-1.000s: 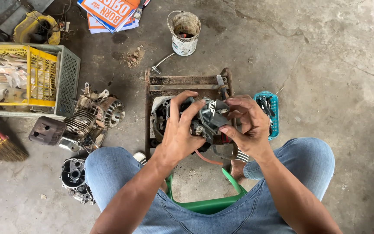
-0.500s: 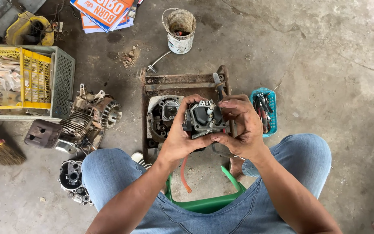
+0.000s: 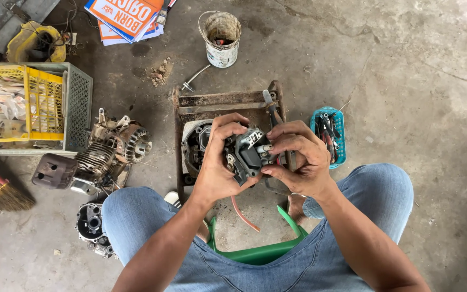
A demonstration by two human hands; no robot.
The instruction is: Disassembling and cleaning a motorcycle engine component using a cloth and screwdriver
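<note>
1. The grey concrete floor fills most of the picture.
2. The person's legs in blue jeans spread out at the bottom, on a green plastic stool.
3. A grey and yellow crate full of bags sits at the left edge.
4. A rusty metal frame lies in the middle, with a round engine case inside it.
5. A dirty engine with fins lies just left of the frame.
6. Both arms reach up from the bottom of the picture and meet in the middle.
7. The left hand wraps around the left side of a small dark engine part, with its fingers curled over the top.
8. The right hand grips the right side of the part, fingers bent and pressing on it.
9. The two hands are close together, both clamped on the part, holding it up above the frame.
10. An old paint bucket stands at the top middle.
11. A small blue basket of tools sits right of the hands.
</note>
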